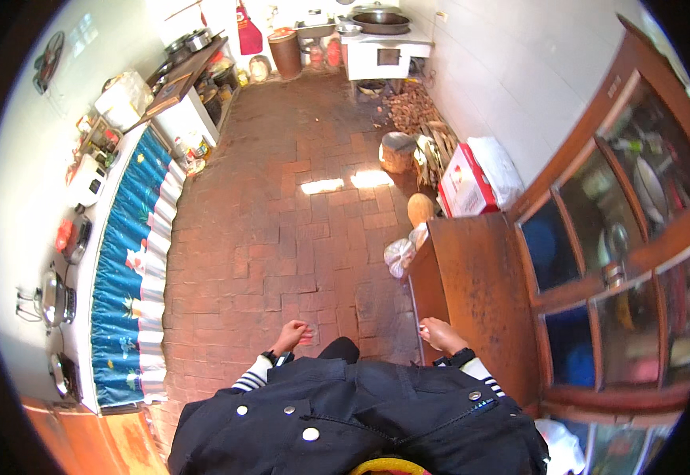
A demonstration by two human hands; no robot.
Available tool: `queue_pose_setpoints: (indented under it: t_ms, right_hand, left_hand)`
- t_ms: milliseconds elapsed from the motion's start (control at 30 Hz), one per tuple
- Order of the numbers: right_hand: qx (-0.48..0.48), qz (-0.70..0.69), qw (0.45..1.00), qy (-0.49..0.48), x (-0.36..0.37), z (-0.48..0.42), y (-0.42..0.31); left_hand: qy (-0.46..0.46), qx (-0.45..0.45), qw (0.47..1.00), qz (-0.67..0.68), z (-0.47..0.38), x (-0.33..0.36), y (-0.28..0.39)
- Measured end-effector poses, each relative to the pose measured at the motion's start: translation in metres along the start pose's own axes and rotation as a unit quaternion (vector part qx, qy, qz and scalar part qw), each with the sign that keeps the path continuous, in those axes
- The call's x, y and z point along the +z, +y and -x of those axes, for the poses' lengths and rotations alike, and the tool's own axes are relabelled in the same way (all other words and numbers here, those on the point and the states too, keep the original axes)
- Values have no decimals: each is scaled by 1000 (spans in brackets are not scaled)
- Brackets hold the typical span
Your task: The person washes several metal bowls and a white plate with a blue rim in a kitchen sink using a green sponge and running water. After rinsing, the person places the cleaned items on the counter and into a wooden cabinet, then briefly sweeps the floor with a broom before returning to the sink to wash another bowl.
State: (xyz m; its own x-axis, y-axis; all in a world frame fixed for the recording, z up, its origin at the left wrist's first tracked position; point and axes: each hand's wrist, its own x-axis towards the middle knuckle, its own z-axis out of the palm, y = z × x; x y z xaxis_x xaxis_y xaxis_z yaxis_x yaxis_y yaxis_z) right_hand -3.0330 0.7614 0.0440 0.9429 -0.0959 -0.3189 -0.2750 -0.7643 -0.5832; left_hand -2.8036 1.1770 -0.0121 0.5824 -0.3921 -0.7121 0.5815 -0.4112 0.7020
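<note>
My left hand hangs in front of me over the red brick floor. Its fingers are curled and blurred, and nothing shows in it. Beside the front edge of a brown wooden cabinet is my right hand, its fingers bent inward. Whether it touches that edge or holds something small I cannot tell. Behind the cabinet top stand wooden doors with glass panes. Both wrists carry dark bands below striped cuffs.
At left runs a counter behind a blue curtain, bearing a steel pot. A plastic bag, a tan gourd, a wooden stump and a red-white box line the right. Farther off is a white stove with a wok.
</note>
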Motion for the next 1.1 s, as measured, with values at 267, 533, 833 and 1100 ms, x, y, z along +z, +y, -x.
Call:
queue_pose_setpoints:
  t_ms: [267, 533, 833, 1100]
  right_hand:
    - [-53, 28, 996, -73, -78, -224, 6]
    - [-81, -9, 995, -50, -141, -381, 17]
    - [125, -61, 984, -107, -176, -564, 136]
    - [58, 7, 998, -18, -290, -773, 146]
  left_hand:
    - [79, -65, 986, 134, -113, -74, 12]
    - [101, 54, 984, 136, -255, -128, 219]
    - [43, 96, 994, 4, -437, -159, 431]
    - [122, 15, 980, 157, -574, -241, 508]
